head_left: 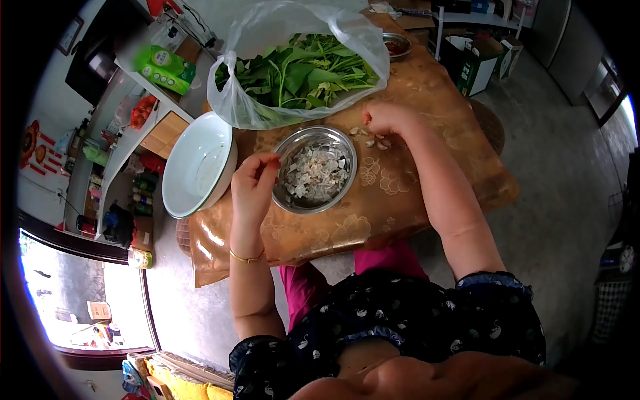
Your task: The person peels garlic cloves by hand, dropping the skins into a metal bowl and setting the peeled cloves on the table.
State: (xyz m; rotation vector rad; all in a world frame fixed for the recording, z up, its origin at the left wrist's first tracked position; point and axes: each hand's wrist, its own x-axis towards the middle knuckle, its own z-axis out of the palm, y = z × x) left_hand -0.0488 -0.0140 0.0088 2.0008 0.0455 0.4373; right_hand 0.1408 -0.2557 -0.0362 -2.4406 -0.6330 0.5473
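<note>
A steel bowl (pixel 283 200) on the table holds a heap of pale, papery flakes (pixel 317 172) that look like garlic skins. At the bowl's left rim is my left hand (pixel 252 190), thumb and fingers pinched together; anything between them is too small to make out. My right hand (pixel 393 120) is reached out over the table, fingers curled in and closed, beside a few loose garlic cloves (pixel 381 144). Its fingertips are partly hidden, so I cannot make out what they hold. A white enamel basin (pixel 200 163) stands tilted left of the steel bowl.
A clear plastic bag (pixel 267 117) of leafy greens (pixel 300 70) sits at the table's far side. Behind it is a small metal bowl (pixel 397 47) with something dark red. The table (pixel 400 193) has a shiny brown cover. Shelves (pixel 150 127) line the left.
</note>
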